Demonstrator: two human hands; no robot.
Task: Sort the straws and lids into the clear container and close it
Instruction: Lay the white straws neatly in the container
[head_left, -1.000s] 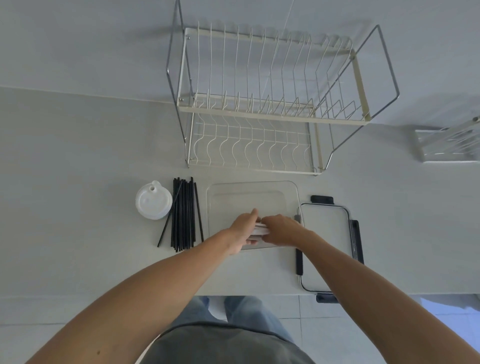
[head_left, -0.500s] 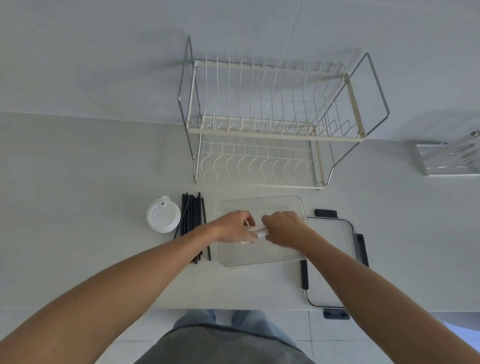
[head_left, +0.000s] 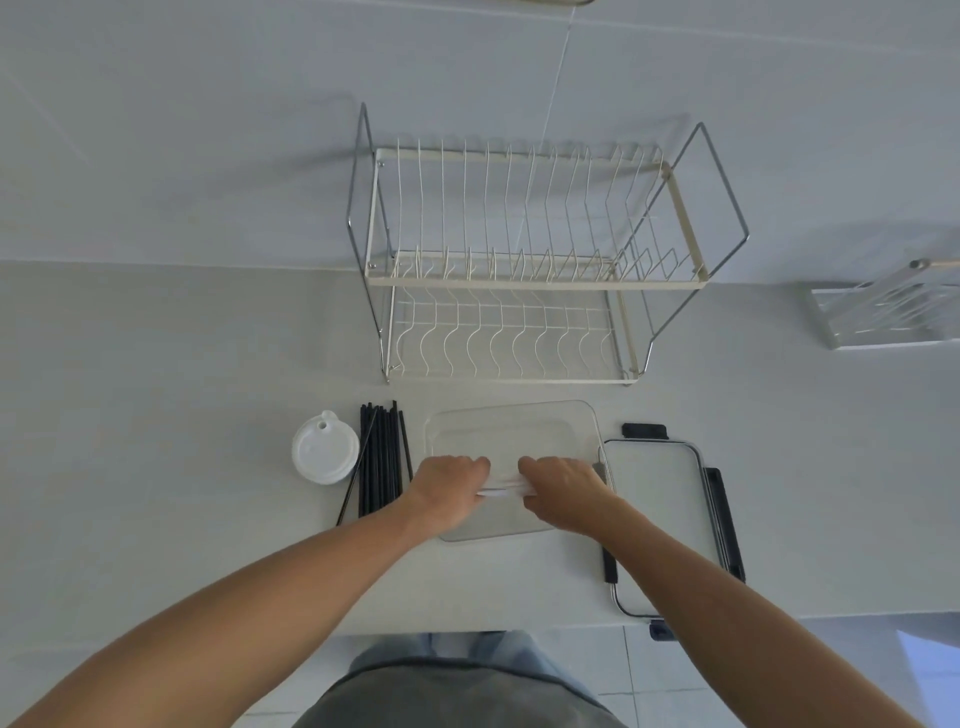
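A clear rectangular container (head_left: 511, 423) lies open on the counter. Both my hands are over its middle, holding a bundle of white straws (head_left: 501, 491) crosswise; my left hand (head_left: 449, 486) grips the left end and my right hand (head_left: 563, 486) the right end. A row of black straws (head_left: 382, 460) lies just left of the container. A stack of white round lids (head_left: 324, 452) sits left of those. The container's lid (head_left: 657, 512), clear with black clips, rests to the right.
A two-tier wire dish rack (head_left: 519, 265) stands behind the container against the wall. A metal holder (head_left: 883, 312) is at the far right. The counter's front edge (head_left: 363, 631) runs close to my body.
My hands have slid apart along the white straws, and the bundle has moved a little farther over the container's middle. The camera has tilted, shifting the scene lower in view.
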